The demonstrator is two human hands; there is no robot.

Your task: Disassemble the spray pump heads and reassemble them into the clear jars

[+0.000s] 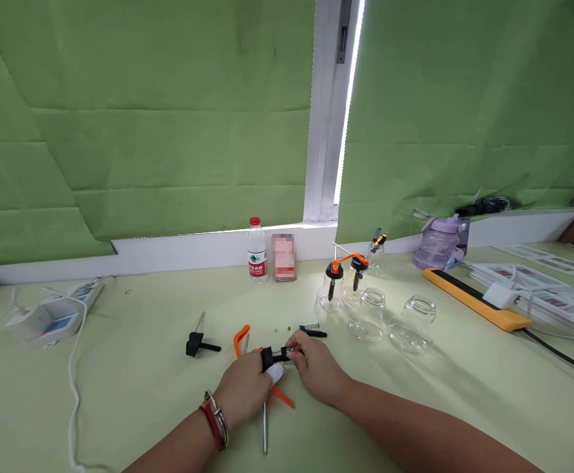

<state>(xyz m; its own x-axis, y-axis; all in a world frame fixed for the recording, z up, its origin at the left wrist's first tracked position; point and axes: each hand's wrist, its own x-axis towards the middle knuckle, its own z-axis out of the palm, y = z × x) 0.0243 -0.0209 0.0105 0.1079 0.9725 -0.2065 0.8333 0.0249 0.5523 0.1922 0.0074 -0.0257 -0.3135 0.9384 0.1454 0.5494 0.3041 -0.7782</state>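
Green tabletop (139, 381): edge ahead, room left of our left hand (247, 389)
Black plastic mechanism (267, 359): one, left-gripped, right hand (319, 369) pinching
Black-topped glass jars (327, 303): two

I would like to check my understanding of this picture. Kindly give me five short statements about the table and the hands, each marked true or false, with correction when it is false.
1. The left hand grips a black part. True.
2. The red bracelet is on the right wrist. False: the red bracelet is on the left wrist.
3. A spring lies just beyond the right hand. True.
4. The red-capped bottle lies on its side. False: the red-capped bottle stands upright.
5. The purple jug is right of the red-capped bottle. True.
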